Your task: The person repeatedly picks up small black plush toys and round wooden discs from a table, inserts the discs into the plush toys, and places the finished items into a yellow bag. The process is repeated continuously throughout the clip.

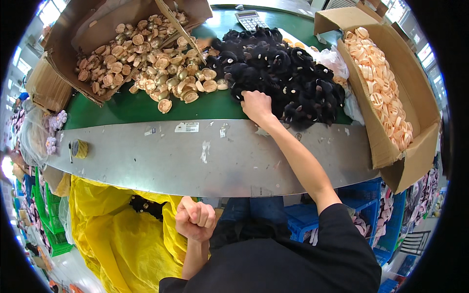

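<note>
My right hand (256,105) reaches across the bench to the near left edge of a heap of black fuzzy plush pieces (298,105). Its fingers are curled against a black plush piece (237,92), and the fingertips are partly hidden. Small pale spots show on many pieces in the heap. Close to my body, my left hand (195,219) is closed in a fist beside a yellow plastic bag (112,234); whatever may be inside the fist is hidden. Several more black pieces (146,207) lie in the bag's opening.
Left of the heap, an open cardboard box (68,73) spills beige and gold round shell-like parts (164,105) onto the green surface (146,113). At right stands a box (422,97) of pale plastic parts (376,88). A tape roll (79,149) lies on the metal edge; a calculator (251,20) sits behind.
</note>
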The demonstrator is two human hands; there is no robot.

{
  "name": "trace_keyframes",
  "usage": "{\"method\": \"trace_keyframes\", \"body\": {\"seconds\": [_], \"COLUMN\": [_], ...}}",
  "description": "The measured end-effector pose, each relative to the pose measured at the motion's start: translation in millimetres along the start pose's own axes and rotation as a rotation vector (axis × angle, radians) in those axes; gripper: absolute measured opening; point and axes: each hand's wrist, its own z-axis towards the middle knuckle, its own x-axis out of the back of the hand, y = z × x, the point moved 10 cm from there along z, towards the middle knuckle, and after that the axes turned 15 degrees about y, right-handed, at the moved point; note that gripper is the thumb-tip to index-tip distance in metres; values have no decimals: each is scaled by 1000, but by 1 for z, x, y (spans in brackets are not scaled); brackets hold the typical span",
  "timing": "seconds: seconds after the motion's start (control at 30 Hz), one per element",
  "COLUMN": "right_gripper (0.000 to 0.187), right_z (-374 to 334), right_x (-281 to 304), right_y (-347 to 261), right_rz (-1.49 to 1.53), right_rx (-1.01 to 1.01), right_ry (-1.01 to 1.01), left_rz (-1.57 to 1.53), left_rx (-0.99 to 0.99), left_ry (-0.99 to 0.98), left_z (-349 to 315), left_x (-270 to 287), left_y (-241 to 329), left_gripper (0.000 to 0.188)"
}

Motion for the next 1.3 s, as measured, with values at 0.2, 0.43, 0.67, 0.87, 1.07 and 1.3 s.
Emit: {"method": "trace_keyframes", "body": {"seconds": [0.2,0.43,0.67,0.87,1.07,1.3], "right_gripper": [25,14,16,18,15,29], "right_z": [-29,-82,-109,-156,-167,-151], "right_x": [47,75,105,98,108,122], "right_y": [9,-10,-18,-58,-64,-54], "right_rz": [491,1359,1192,1526,1480,1166], "right_rx": [-228,-613,-450,-679,-568,-262], "right_ry": [27,-182,19,-204,-146,-5], "left_rz": [251,1015,1575,1763,1199,694], "left_rx": [-98,-309,-422,-513,-317,-97], "left_ry": [145,237,17,-46,273,470], "left_z": [-3,12,50,58,56,40], "left_x": [17,15,-16,-8,20,51], "left_y": [10,14,-14,-41,-28,-11], "left_gripper": [8,17,58,50,26,26]}}
